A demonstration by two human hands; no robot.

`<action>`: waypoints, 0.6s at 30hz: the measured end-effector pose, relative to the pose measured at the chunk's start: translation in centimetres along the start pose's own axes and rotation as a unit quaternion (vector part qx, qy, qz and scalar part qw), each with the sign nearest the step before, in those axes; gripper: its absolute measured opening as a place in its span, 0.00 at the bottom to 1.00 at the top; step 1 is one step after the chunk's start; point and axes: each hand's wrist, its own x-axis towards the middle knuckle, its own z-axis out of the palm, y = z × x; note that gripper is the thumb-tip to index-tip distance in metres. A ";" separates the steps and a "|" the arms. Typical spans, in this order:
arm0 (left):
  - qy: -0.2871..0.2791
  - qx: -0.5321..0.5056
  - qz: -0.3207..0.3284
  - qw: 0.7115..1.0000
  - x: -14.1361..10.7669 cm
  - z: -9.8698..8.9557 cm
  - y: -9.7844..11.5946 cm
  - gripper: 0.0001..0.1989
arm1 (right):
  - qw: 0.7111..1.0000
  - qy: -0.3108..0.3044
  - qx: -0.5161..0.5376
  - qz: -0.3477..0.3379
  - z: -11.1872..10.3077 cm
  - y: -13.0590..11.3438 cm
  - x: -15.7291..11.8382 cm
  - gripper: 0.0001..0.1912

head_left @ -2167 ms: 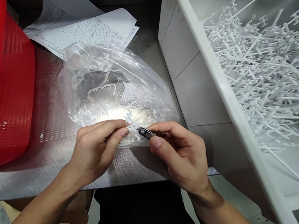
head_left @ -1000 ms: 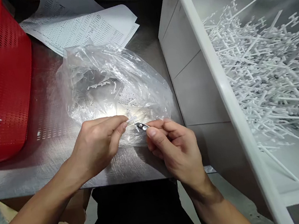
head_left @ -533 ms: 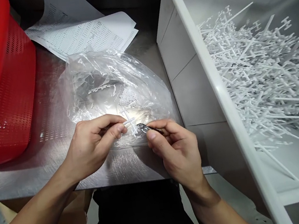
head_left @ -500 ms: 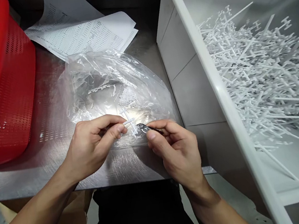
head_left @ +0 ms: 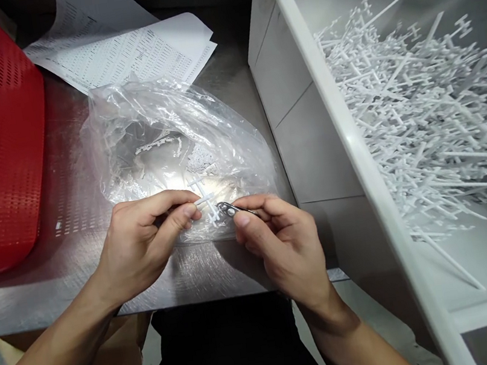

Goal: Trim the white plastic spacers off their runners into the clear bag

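Observation:
Between thumb and fingers, my left hand (head_left: 155, 235) pinches a small white plastic sprue (head_left: 206, 199) with short cross branches. My right hand (head_left: 282, 238) is closed around small metal nippers (head_left: 229, 209), whose handles are mostly hidden by the fingers. The tip of the nippers is at the sprue's lower right end; whether the jaws touch it I cannot tell. Under both hands lies a clear plastic bag (head_left: 225, 118), its mouth facing me. Inside the bag are a heap of tiny light pieces (head_left: 201, 157) and a thin jagged strip (head_left: 155, 143).
To the right, a white bin (head_left: 357, 147) holds a large pile of white sprues (head_left: 435, 117). A red perforated basket (head_left: 21, 136) stands at the left. Printed sheets (head_left: 128, 53) lie behind the bag on the metal table (head_left: 158, 286). Below the table edge is a cardboard box (head_left: 122, 347).
The whole view has shifted slightly, so the basket, papers and bag sit further left. Both hands keep their grips, with the nippers still beside the sprue's lower end.

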 end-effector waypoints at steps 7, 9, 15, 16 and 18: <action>-0.013 0.024 0.017 0.999 0.2 0.0 -0.1 0.06 | 1.000 -0.010 -0.022 -0.010 -0.1 0.1 0.0 0.04; -0.016 0.030 0.017 0.999 0.1 0.1 -0.3 0.06 | 0.999 -0.009 -0.034 -0.014 -0.1 0.2 0.0 0.05; -0.004 0.041 0.010 0.999 0.0 0.4 -0.6 0.07 | 0.999 0.005 -0.042 -0.006 -0.2 0.4 0.0 0.07; -0.004 0.037 0.006 0.999 0.0 0.4 -0.5 0.07 | 0.999 0.008 -0.038 -0.004 -0.1 0.4 0.0 0.08; -0.001 0.025 -0.002 1.000 0.0 0.5 -0.5 0.07 | 1.000 0.017 -0.027 -0.002 0.0 0.2 0.0 0.08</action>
